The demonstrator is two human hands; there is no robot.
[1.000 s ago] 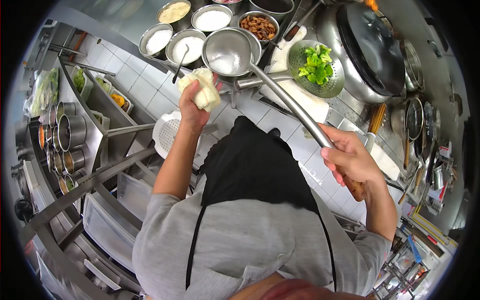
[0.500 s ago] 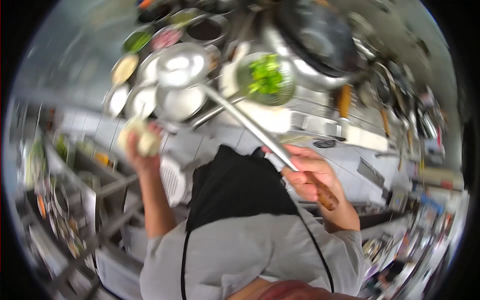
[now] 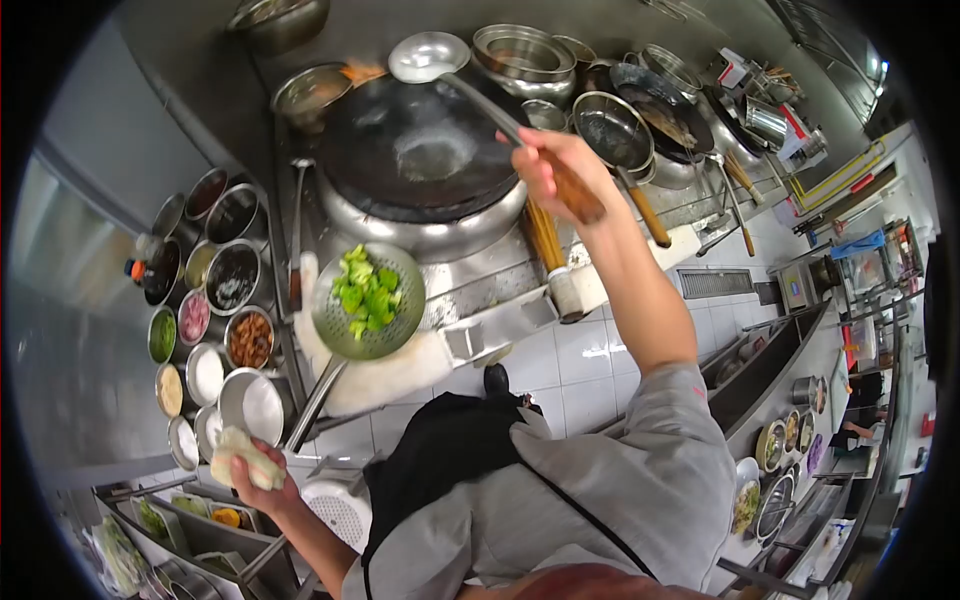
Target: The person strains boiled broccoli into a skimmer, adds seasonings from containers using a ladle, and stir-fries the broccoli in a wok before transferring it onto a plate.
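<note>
Positioning the ladle (image 3: 478, 99) near the far side of the wok (image 3: 430, 150) seems the step, fingers of right hand (image 3: 565, 170) closed around it, of left hand (image 3: 268, 488) around cloth (image 3: 243, 459), and next move needs steady wrist.

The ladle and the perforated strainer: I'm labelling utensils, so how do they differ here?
The ladle has a solid bowl; the perforated strainer is full of small holes. The ladle is in the right hand; the strainer sits unheld. The strainer holds broccoli; the ladle shows none. Both are metal-bowled and long-handled.
</note>
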